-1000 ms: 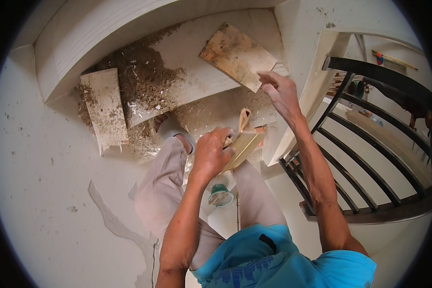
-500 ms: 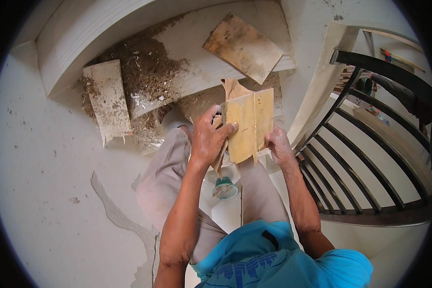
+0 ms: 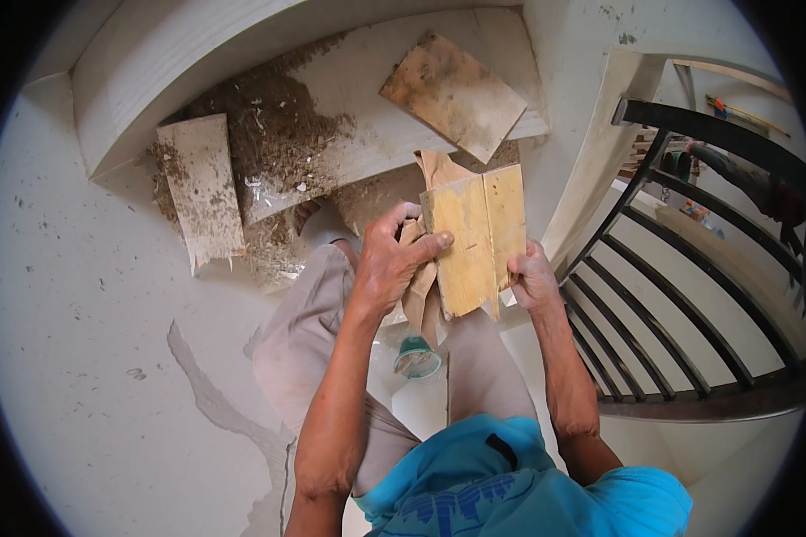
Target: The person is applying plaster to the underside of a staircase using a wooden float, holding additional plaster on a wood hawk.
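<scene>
Yellow board (image 3: 466,268), apparently being steadied: left hand (image 3: 390,259) and right hand (image 3: 534,277) pinch opposite edges, brown sheet (image 3: 419,302) against the left hand; any turn likely calls for both grips.

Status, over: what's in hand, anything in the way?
Left fingers, right fingers gripping yellow rectangular wooden board. Possible snag: crumpled brown paper-like sheet bunched at left fingers.

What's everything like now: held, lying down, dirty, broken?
Yellow board, held by left hand and right hand, lower edge ragged
Brown sheet, crumpled
Left plank, lying, dirty, near end jagged
Right plank, lying, stained
Step, partly covered with dirt
Green bucket, something inside
</scene>
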The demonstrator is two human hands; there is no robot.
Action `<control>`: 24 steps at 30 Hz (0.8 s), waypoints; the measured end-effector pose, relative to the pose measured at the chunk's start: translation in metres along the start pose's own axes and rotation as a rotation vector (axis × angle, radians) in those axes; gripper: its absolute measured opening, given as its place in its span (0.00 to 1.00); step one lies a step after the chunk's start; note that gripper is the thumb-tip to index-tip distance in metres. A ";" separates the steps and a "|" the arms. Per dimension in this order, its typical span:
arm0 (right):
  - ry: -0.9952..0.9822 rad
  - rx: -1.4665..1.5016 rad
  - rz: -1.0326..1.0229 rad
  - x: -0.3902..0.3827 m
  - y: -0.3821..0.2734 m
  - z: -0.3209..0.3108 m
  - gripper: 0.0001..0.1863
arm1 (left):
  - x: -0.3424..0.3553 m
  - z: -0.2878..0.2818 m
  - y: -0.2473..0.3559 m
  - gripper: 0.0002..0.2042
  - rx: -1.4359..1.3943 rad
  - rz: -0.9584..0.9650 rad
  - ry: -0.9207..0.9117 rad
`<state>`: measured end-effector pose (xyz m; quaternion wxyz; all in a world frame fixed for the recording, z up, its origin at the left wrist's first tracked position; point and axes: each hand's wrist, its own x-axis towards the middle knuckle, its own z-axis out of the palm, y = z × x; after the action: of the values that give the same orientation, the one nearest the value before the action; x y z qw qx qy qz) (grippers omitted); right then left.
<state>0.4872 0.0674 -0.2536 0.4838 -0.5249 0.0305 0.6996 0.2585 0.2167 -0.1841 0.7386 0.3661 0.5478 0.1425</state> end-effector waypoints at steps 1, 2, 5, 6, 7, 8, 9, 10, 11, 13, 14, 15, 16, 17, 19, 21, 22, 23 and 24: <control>0.000 0.004 -0.011 -0.001 -0.002 0.000 0.27 | 0.000 0.000 -0.001 0.14 -0.019 0.006 -0.006; 0.005 0.000 -0.034 -0.002 -0.007 0.001 0.29 | 0.001 0.001 -0.001 0.14 -0.072 0.011 0.004; 0.018 0.010 -0.116 -0.005 -0.020 -0.002 0.32 | -0.001 0.003 0.001 0.14 -0.191 0.003 0.037; 0.020 0.027 -0.152 -0.006 -0.026 -0.010 0.31 | -0.002 0.001 0.003 0.14 -0.205 -0.014 0.049; 0.022 0.046 -0.188 -0.004 -0.031 -0.015 0.31 | -0.002 -0.001 0.004 0.14 -0.219 -0.032 0.062; 0.093 -0.043 -0.291 -0.003 -0.040 -0.012 0.29 | -0.001 -0.003 0.001 0.14 -0.216 0.009 0.073; 0.162 -0.129 -0.391 -0.002 -0.054 -0.003 0.26 | 0.002 -0.005 -0.007 0.13 -0.213 0.048 0.087; 0.231 -0.214 -0.492 0.000 -0.071 0.009 0.24 | 0.004 -0.007 -0.012 0.13 -0.209 0.087 0.102; 0.380 -0.440 -0.498 0.000 -0.093 0.033 0.20 | 0.004 -0.009 -0.013 0.13 -0.154 0.088 0.108; 0.581 -0.838 -0.576 0.012 -0.128 0.058 0.16 | 0.004 -0.010 -0.014 0.12 -0.041 0.093 0.110; 0.627 -1.012 -0.648 0.024 -0.140 0.061 0.16 | 0.004 -0.008 -0.013 0.12 -0.055 0.113 0.112; 0.656 -0.993 -0.643 0.035 -0.150 0.068 0.17 | 0.003 -0.006 -0.011 0.12 -0.071 0.131 0.117; 0.684 -0.973 -0.638 0.047 -0.160 0.074 0.18 | 0.003 -0.005 -0.011 0.11 -0.086 0.149 0.121; 0.710 -1.112 -0.707 0.060 -0.169 0.078 0.18 | 0.003 -0.006 -0.012 0.11 -0.087 0.151 0.127; 0.770 -1.390 -0.846 0.079 -0.187 0.081 0.17 | 0.004 -0.006 -0.014 0.11 -0.089 0.154 0.125; 0.737 -1.168 -0.829 0.092 -0.191 0.089 0.16 | 0.006 -0.008 -0.016 0.10 -0.044 0.200 0.167; 0.718 -1.057 -0.818 0.097 -0.192 0.093 0.16 | 0.007 -0.008 -0.017 0.10 -0.021 0.223 0.189; 0.755 -1.209 -0.896 0.102 -0.193 0.093 0.15 | 0.007 -0.008 -0.015 0.10 -0.010 0.184 0.183; 0.789 -1.361 -0.973 0.108 -0.193 0.091 0.14 | 0.006 -0.008 -0.013 0.10 0.002 0.145 0.178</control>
<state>0.5621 0.2895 -0.2062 0.2664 -0.8513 -0.4484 0.0567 0.2508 0.2148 -0.1986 0.6745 0.3912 0.5835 0.2270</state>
